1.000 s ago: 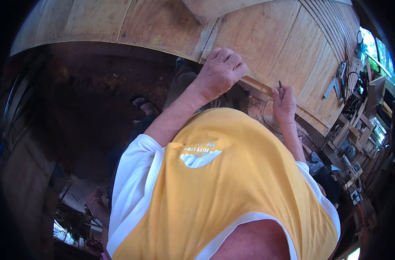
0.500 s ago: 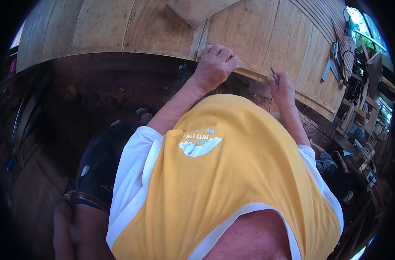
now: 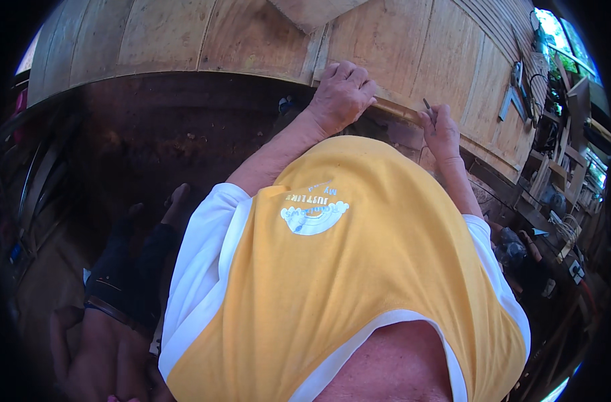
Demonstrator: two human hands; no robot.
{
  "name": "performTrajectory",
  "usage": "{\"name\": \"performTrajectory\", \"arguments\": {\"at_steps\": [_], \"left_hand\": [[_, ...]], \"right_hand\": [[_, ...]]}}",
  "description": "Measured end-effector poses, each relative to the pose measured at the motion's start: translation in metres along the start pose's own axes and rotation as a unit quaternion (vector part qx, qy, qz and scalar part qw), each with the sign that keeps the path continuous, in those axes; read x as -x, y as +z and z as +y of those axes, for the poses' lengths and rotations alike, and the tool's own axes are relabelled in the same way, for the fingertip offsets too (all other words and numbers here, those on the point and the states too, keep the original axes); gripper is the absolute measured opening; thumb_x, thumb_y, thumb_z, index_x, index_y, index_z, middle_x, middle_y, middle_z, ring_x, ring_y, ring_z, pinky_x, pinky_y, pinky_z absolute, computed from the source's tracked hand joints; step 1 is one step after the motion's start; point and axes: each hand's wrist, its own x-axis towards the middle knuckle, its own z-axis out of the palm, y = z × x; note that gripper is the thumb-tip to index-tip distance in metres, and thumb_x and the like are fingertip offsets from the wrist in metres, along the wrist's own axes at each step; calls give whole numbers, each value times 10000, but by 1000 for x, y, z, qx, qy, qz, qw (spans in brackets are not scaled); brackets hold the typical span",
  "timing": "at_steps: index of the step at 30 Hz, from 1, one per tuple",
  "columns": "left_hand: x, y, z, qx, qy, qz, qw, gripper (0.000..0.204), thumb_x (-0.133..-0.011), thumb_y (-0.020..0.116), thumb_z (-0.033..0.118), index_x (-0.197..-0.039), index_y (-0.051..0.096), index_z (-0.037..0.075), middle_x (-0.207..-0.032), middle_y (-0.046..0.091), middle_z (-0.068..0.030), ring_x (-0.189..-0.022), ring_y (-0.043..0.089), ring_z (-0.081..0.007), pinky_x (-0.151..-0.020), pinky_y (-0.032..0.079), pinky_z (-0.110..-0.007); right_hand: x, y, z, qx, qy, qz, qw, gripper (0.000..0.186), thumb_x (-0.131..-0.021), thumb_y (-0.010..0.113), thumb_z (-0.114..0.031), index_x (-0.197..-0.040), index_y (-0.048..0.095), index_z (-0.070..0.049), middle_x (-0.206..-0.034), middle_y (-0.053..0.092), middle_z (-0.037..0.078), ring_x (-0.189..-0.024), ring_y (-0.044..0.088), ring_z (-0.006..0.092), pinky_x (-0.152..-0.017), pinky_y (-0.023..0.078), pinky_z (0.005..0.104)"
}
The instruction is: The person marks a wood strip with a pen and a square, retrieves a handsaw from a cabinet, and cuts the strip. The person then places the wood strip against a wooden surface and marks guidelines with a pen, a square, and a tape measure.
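Note:
My left hand (image 3: 342, 97) is closed over a narrow wooden strip (image 3: 396, 107) along the near edge of a large plywood surface (image 3: 379, 40). My right hand (image 3: 439, 130), a little to the right and lower, is closed on a thin pencil-like tool (image 3: 427, 105), its tip pointing up beside the strip. Part of each hand's fingers is hidden from this view. A loose plywood piece (image 3: 305, 10) lies on the surface above my left hand.
A metal square and other tools (image 3: 511, 104) lie at the surface's right end. Scrap wood, cords and a power socket (image 3: 575, 271) crowd the right side. At lower left is a shirtless co-worker (image 3: 104, 345) in dark trousers. Other limbs show at lower right.
The shirtless co-worker has come into view and shifted at lower left. The view has shifted slightly, so my hands appear higher in it, still holding the strip and tool.

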Motion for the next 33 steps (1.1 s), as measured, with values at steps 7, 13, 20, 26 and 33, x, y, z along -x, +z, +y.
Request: {"name": "performTrajectory", "arguments": {"at_steps": [7, 13, 20, 26, 33], "left_hand": [[20, 9, 3, -41, 40, 13, 998, 146, -787, 730, 193, -923, 696, 155, -963, 583, 16, -1003, 560, -219, -909, 440, -394], [21, 12, 6, -42, 42, 7, 998, 115, -794, 702, 176, -907, 702, 153, -948, 590, 13, -1003, 567, -214, -907, 436, -387], [16, 7, 2, -23, 36, 22, 999, 112, -815, 744, 193, -908, 703, 145, -942, 601, 14, -980, 578, -217, -894, 446, -395], [11, 1, 0, -1, 27, 13, 1000, 73, -802, 674, 180, -864, 667, 144, -942, 596, -6, -989, 579, -228, -882, 455, -395], [10, -2, 6, 9, 6, 21, 1000, 84, -798, 674, 172, -873, 671, 135, -947, 590, -4, -994, 574, -222, -883, 455, -385]], "right_hand": [[20, -4, -3, 14, 4, -23, 1000, 398, -994, 729, -397, -1132, 541, -76, -912, 745, 172, -877, 733, 412, -743, 563, 492], [24, -1, 0, 0, 5, -19, 1000, 394, -990, 739, -379, -1128, 541, -68, -914, 745, 176, -873, 734, 412, -744, 567, 488], [19, -2, -1, 2, 4, -16, 1000, 390, -988, 742, -370, -1137, 543, -69, -916, 744, 180, -868, 731, 421, -738, 563, 495], [19, 0, 2, -6, -12, -18, 1000, 341, -987, 747, -292, -1132, 545, -59, -836, 697, 161, -777, 699, 393, -683, 537, 469], [19, 3, 9, -37, -45, -1, 998, 312, -1001, 747, -254, -1110, 535, -53, -771, 646, 118, -687, 642, 306, -639, 504, 433]]}}
